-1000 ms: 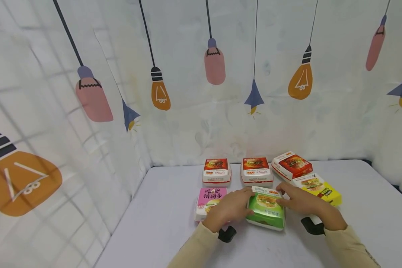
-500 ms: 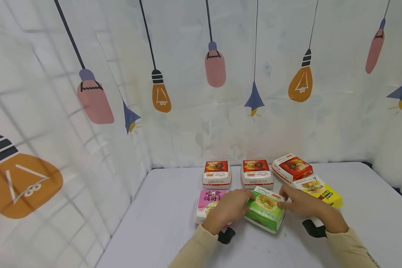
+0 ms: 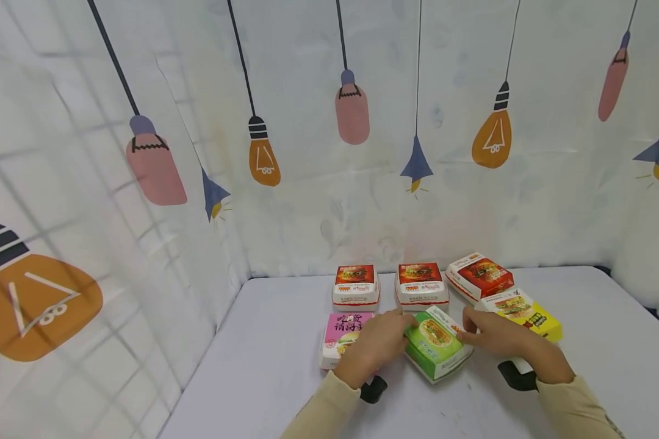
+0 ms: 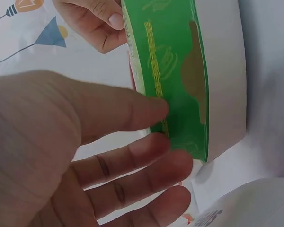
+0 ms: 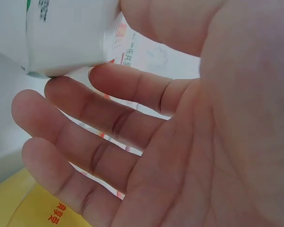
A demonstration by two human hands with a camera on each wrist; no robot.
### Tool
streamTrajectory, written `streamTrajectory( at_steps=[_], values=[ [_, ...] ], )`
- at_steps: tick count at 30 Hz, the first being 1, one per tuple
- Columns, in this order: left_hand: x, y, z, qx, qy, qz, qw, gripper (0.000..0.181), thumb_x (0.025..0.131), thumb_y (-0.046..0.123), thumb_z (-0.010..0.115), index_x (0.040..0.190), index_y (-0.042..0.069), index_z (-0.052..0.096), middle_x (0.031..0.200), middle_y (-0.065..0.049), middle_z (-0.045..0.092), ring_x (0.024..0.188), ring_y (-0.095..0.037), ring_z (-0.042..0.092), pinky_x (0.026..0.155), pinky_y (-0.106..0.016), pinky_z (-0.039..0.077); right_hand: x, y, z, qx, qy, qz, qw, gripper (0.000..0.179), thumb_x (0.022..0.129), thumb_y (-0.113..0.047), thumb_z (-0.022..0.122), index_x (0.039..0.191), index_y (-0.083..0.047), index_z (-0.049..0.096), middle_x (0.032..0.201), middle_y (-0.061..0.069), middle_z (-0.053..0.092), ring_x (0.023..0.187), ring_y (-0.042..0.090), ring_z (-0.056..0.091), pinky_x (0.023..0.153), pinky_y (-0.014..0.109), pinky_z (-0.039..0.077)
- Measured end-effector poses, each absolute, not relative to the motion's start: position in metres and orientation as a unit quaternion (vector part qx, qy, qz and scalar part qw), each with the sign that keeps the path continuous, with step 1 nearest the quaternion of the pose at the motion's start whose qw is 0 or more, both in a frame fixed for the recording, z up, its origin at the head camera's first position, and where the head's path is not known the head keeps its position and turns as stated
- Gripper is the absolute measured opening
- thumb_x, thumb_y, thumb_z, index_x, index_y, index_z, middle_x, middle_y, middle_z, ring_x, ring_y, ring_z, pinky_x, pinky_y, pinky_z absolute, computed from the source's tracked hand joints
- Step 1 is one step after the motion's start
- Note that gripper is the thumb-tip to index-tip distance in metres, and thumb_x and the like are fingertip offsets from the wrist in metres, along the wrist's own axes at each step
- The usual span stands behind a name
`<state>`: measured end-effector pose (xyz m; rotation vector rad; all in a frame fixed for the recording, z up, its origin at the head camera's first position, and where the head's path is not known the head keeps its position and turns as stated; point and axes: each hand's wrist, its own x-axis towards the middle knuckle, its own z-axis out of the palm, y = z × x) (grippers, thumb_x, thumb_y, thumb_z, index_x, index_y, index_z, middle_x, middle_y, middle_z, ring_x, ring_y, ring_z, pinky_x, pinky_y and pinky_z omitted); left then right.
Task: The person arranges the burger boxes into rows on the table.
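A green burger box (image 3: 436, 341) stands at an angle on the table between the two hands. The left hand (image 3: 377, 342) holds its left corner; in the left wrist view the thumb (image 4: 151, 112) presses the green side, index fingertip close by at the corner, other fingers loosely extended. The right hand (image 3: 496, 332) has its thumb and index finger at the right corner. In the right wrist view the index fingertip (image 5: 102, 74) meets the box's white lower part, and the remaining fingers spread below it. The left hand partly covers a pink burger box (image 3: 337, 341).
Two red-and-white burger boxes (image 3: 356, 286) (image 3: 421, 285) stand at the back. Farther right, a tilted red box (image 3: 480, 274) adjoins a yellow box (image 3: 527, 311), close behind the right hand. A white table (image 3: 263, 366) meets lamp-patterned cloth walls (image 3: 307, 225).
The green box has turned clockwise as seen from above, its lettered far edge swinging right and its near side swinging left. Both hands stay nearly in place at its sides. The other boxes have not moved.
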<state>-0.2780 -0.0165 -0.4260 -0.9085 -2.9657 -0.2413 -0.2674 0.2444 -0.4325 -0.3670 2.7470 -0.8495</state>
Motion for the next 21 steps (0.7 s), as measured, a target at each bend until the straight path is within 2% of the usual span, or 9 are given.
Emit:
streamTrajectory(
  at_steps=[6, 9, 12, 15, 18, 21],
  values=[
    [-0.2766, -0.0177, -0.4257, -0.297, -0.952, -0.075, 0.011, 0.041, 0.094, 0.020, 0.069, 0.135, 0.026, 0.066, 0.130, 0.002, 0.065, 0.084, -0.008, 0.058, 0.070, -0.025, 0.049, -0.2657, 0.2431, -0.4327, -0.137, 0.937, -0.297, 0.123, 0.022, 0.100, -0.029, 0.065, 0.097, -0.012, 0.053, 0.078, 0.001, 0.054, 0.073, 0.017, 0.051, 0.060, 0.027, 0.038],
    [-0.2756, -0.0176, -0.4255, -0.301, -0.951, -0.076, 0.007, 0.043, 0.096, 0.022, 0.066, 0.139, 0.026, 0.063, 0.128, 0.001, 0.063, 0.078, -0.009, 0.052, 0.065, -0.024, 0.045, -0.2651, 0.2441, -0.4328, -0.142, 0.935, -0.300, 0.124, 0.021, 0.100, -0.029, 0.064, 0.095, -0.012, 0.053, 0.077, 0.002, 0.055, 0.072, 0.017, 0.051, 0.060, 0.027, 0.038],
    [-0.2753, -0.0173, -0.4253, -0.297, -0.951, -0.082, -0.007, 0.044, 0.099, 0.028, 0.062, 0.143, 0.026, 0.060, 0.134, -0.001, 0.060, 0.080, -0.009, 0.053, 0.067, -0.024, 0.045, -0.2650, 0.2448, -0.4330, -0.144, 0.934, -0.302, 0.124, 0.022, 0.100, -0.030, 0.065, 0.095, -0.012, 0.053, 0.077, 0.002, 0.056, 0.072, 0.017, 0.051, 0.059, 0.027, 0.038],
    [-0.2753, -0.0166, -0.4245, -0.286, -0.954, -0.089, -0.027, 0.049, 0.098, 0.043, 0.063, 0.144, 0.029, 0.057, 0.138, 0.001, 0.057, 0.085, -0.010, 0.055, 0.073, -0.026, 0.049, -0.2654, 0.2449, -0.4327, -0.143, 0.931, -0.311, 0.125, 0.024, 0.099, -0.030, 0.067, 0.100, -0.011, 0.053, 0.081, 0.002, 0.057, 0.074, 0.017, 0.052, 0.061, 0.027, 0.041],
    [-0.2760, -0.0156, -0.4244, -0.275, -0.956, -0.087, -0.043, 0.062, 0.092, 0.061, 0.066, 0.146, 0.033, 0.055, 0.139, 0.003, 0.055, 0.087, -0.010, 0.056, 0.079, -0.028, 0.052, -0.2668, 0.2446, -0.4322, -0.140, 0.928, -0.322, 0.125, 0.031, 0.097, -0.030, 0.070, 0.110, -0.008, 0.053, 0.093, 0.004, 0.061, 0.080, 0.019, 0.055, 0.067, 0.030, 0.046],
    [-0.2765, -0.0149, -0.4249, -0.273, -0.957, -0.082, -0.049, 0.074, 0.084, 0.070, 0.069, 0.148, 0.036, 0.052, 0.143, 0.003, 0.053, 0.087, -0.011, 0.057, 0.080, -0.029, 0.053, -0.2679, 0.2441, -0.4314, -0.131, 0.928, -0.328, 0.122, 0.045, 0.094, -0.032, 0.074, 0.124, -0.006, 0.053, 0.108, 0.009, 0.062, 0.090, 0.021, 0.058, 0.075, 0.036, 0.050]
  ],
)
